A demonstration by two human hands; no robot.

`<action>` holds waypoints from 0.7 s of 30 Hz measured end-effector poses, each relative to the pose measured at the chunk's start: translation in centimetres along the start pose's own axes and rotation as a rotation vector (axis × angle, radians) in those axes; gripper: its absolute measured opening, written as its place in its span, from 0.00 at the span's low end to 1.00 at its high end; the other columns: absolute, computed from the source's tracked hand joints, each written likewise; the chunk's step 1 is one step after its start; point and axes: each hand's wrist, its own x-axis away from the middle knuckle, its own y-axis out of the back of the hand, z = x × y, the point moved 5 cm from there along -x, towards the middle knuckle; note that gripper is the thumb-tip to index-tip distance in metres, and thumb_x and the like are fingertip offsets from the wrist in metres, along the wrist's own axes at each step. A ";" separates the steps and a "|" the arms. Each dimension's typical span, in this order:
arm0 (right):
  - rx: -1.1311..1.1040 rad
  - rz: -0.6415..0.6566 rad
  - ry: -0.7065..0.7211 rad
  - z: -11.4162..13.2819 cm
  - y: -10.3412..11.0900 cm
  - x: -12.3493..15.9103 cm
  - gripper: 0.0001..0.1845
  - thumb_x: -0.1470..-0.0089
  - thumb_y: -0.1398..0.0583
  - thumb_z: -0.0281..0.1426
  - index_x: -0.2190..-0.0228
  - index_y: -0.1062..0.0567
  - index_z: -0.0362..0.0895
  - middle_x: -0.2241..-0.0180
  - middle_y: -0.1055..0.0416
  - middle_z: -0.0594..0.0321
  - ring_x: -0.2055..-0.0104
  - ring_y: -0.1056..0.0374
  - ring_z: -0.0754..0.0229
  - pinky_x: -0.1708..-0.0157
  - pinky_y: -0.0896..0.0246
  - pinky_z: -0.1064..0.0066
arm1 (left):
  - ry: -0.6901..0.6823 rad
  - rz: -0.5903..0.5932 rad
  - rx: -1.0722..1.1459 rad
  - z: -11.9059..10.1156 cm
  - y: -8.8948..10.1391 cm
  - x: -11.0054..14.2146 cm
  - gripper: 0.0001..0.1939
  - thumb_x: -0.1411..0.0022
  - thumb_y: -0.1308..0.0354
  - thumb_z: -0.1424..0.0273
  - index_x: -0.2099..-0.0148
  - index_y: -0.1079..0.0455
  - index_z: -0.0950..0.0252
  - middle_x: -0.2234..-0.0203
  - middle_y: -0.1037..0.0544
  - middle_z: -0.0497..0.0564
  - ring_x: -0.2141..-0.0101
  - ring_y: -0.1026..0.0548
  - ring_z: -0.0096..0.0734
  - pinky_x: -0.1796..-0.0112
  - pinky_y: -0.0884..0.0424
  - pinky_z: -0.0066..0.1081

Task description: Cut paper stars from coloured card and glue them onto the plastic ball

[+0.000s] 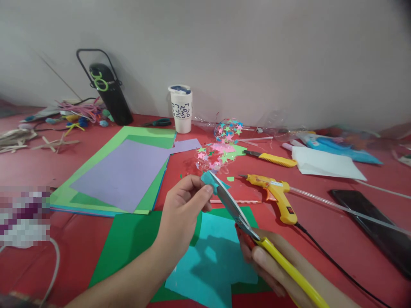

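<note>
Left hand (184, 209) has the little blue paper piece (209, 179) pinched, right hand (266, 256) grips the scissors (236, 214), blades right at it. I'd turn the paper, not the scissors, and take short snips clear of the fingertips.

1. Illumination: moderate, slightly dim and diffuse; the wall (244, 51) reads flat grey.
2. Light direction: from above; soft-edged shadows of the hands fall on the turquoise sheet (199, 284).
3. Glare: mild sheen on the scissor blades (229, 203) and clear plastic (276, 124).
4. Sharpness: fair at mid-frame; overall softness, with smeared detail toward both sides.
5. Distortion: wide-angle stretching at the edges; upper right corner darkened.
6. Defect: coarse pixelation over a patch at the left edge.
</note>
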 end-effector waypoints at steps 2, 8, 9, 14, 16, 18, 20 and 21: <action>0.005 -0.018 -0.014 -0.3 0.0 0.0 0.30 0.52 0.48 0.61 0.78 0.39 0.46 0.83 0.47 0.73 0.85 0.56 0.68 0.86 0.59 0.74 | 0.012 0.014 0.017 0.1 -0.1 0.0 0.08 0.46 0.41 0.70 0.75 0.35 0.64 0.83 0.33 0.42 0.80 0.35 0.20 0.76 0.39 0.22; 0.071 -0.009 0.014 1.0 0.5 -0.3 0.29 0.52 0.48 0.61 0.80 0.39 0.47 0.82 0.46 0.70 0.82 0.50 0.65 0.85 0.52 0.74 | 0.010 0.022 0.026 0.1 -0.1 0.0 0.08 0.45 0.41 0.71 0.75 0.35 0.64 0.83 0.34 0.41 0.80 0.35 0.19 0.76 0.39 0.21; 0.085 0.008 0.015 1.4 0.5 -0.4 0.29 0.53 0.47 0.60 0.80 0.40 0.47 0.82 0.46 0.70 0.81 0.50 0.64 0.84 0.50 0.73 | 0.007 0.018 0.024 0.0 -0.1 0.1 0.08 0.45 0.41 0.71 0.75 0.34 0.64 0.83 0.34 0.41 0.80 0.36 0.19 0.76 0.39 0.21; 0.111 -0.014 0.019 2.2 1.0 -0.1 0.30 0.57 0.45 0.61 0.81 0.41 0.48 0.81 0.47 0.69 0.78 0.47 0.62 0.81 0.48 0.72 | -0.002 0.024 -0.002 -0.3 0.0 -0.1 0.07 0.45 0.41 0.72 0.75 0.33 0.64 0.84 0.33 0.42 0.80 0.36 0.19 0.77 0.39 0.21; 0.116 -0.043 0.017 2.1 0.9 0.2 0.30 0.56 0.47 0.63 0.80 0.42 0.48 0.81 0.47 0.69 0.79 0.48 0.63 0.82 0.50 0.73 | -0.004 0.033 -0.017 -0.4 0.1 -0.2 0.06 0.46 0.41 0.72 0.75 0.33 0.64 0.83 0.33 0.42 0.80 0.36 0.19 0.77 0.39 0.21; 0.110 -0.058 0.004 1.7 0.8 0.3 0.31 0.55 0.48 0.63 0.79 0.42 0.48 0.81 0.47 0.70 0.81 0.50 0.64 0.84 0.52 0.73 | -0.007 0.038 -0.036 -0.5 0.1 -0.3 0.06 0.47 0.41 0.72 0.75 0.33 0.64 0.83 0.33 0.42 0.80 0.36 0.19 0.78 0.40 0.22; 0.094 -0.056 -0.012 1.2 0.7 0.2 0.31 0.55 0.49 0.64 0.79 0.42 0.48 0.82 0.47 0.71 0.82 0.52 0.66 0.85 0.55 0.74 | -0.009 0.037 -0.050 -0.5 0.1 -0.4 0.06 0.47 0.41 0.72 0.75 0.32 0.64 0.83 0.33 0.42 0.80 0.36 0.19 0.78 0.40 0.22; 0.084 -0.046 -0.019 0.9 0.6 0.1 0.31 0.55 0.49 0.64 0.79 0.42 0.48 0.83 0.48 0.71 0.83 0.53 0.66 0.86 0.56 0.74 | -0.009 0.035 -0.051 -0.5 0.1 -0.4 0.06 0.47 0.41 0.72 0.75 0.33 0.64 0.83 0.33 0.42 0.80 0.36 0.19 0.78 0.40 0.22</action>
